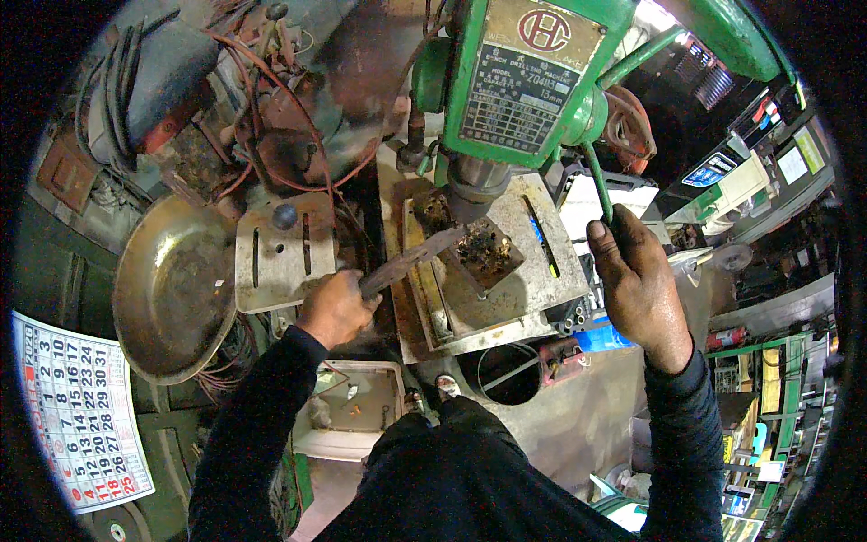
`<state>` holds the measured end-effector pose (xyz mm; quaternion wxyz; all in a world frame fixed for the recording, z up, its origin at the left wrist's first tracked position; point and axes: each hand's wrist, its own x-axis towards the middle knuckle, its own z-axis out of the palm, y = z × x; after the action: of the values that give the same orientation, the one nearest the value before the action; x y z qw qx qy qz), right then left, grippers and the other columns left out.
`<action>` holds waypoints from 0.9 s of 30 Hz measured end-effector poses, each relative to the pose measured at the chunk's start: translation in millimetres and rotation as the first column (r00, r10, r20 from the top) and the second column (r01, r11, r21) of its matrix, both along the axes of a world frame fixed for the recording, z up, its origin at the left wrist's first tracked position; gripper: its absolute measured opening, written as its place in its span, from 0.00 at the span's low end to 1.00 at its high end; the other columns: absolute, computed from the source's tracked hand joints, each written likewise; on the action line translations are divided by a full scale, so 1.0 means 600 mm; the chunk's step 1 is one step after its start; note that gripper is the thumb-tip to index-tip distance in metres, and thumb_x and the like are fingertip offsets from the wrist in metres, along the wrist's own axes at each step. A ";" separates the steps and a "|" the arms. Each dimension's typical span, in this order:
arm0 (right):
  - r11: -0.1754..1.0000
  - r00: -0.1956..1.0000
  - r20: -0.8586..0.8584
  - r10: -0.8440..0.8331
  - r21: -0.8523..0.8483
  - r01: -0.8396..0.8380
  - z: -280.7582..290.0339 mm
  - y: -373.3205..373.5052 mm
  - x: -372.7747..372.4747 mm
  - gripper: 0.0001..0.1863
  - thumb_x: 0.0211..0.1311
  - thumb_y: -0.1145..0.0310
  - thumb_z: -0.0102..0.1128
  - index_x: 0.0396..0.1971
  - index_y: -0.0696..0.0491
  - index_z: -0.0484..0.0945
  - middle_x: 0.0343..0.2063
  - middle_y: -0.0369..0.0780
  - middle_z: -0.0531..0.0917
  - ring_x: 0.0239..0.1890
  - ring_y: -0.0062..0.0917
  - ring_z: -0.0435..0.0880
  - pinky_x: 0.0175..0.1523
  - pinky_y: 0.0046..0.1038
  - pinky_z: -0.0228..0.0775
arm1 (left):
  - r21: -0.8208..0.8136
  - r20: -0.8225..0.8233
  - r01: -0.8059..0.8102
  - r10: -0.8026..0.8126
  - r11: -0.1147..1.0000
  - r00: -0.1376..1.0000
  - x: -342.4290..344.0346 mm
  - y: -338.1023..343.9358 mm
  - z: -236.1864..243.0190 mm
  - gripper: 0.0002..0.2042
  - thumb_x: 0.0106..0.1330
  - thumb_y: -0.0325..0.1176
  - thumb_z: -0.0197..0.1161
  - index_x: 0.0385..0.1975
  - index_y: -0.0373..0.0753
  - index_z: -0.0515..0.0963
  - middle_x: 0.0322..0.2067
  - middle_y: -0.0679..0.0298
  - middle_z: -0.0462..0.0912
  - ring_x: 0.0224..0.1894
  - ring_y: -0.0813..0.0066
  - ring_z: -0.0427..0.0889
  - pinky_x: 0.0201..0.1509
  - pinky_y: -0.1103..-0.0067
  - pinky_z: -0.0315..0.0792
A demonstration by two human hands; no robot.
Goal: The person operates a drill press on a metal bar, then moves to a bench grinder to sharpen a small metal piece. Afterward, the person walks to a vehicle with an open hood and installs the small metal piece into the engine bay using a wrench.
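Note:
My left hand [336, 307] is closed round the near end of a dark, flat bar [406, 262], which slants up to the right beneath the chuck [479, 181] of a green drill press [533, 68]. A square block [492, 271] strewn with dark and pale chips lies under the bar's far end, on the scuffed machine table [551, 298]. Whether a bit is touching the bar I cannot tell. My right hand [641, 289] grips the green feed lever [596, 172] at the machine's right.
Left are a slotted plate [275, 262] with a knobbed lever, a large round pan [163, 280], a calendar [77, 415], cables and hoses. Below are a shallow tray [361, 420], a black bin [506, 388] and my feet. Shelving [768, 406] stands at right.

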<state>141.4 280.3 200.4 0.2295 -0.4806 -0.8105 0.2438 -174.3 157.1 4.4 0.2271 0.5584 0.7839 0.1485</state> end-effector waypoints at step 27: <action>1.000 0.999 -0.040 -0.005 0.006 0.005 -0.003 -0.005 0.009 0.22 0.77 0.58 0.53 0.48 0.67 0.74 0.36 0.57 0.81 0.38 0.47 0.81 0.48 0.38 0.73 | 0.095 -0.290 0.226 -0.190 0.970 0.938 0.027 -0.024 -0.068 0.19 0.66 0.47 0.64 0.31 0.32 0.82 0.29 0.42 0.82 0.35 0.38 0.83 0.40 0.55 0.77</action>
<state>146.8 277.5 198.5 0.2478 -0.4768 -0.8053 0.2504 -158.2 142.6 -36.4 0.0928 0.6668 0.7336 0.0928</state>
